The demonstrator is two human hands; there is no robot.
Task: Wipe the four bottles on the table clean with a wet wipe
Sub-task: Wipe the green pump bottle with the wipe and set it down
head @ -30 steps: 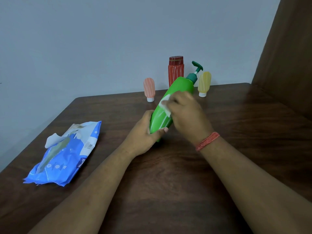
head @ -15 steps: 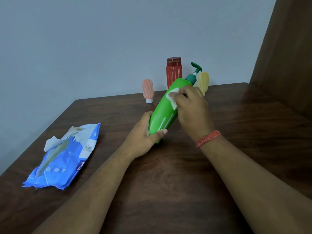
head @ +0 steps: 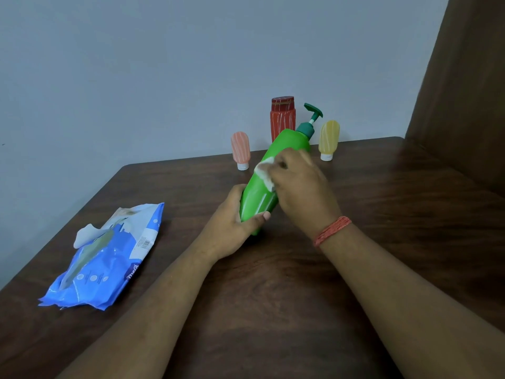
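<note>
While left grip [head: 235, 220] holds base, green bottle [head: 269, 173] tilted

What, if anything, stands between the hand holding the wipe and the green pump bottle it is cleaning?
Nothing visible does. The right hand presses the wet wipe directly against the tilted green pump bottle, while the left hand grips its base. The other three bottles stand behind, out of the way.

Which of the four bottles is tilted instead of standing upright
The green pump bottle. The left hand grips its base and the right hand rubs it with a wipe. The pink, red and yellow bottles stand upright behind.
</note>
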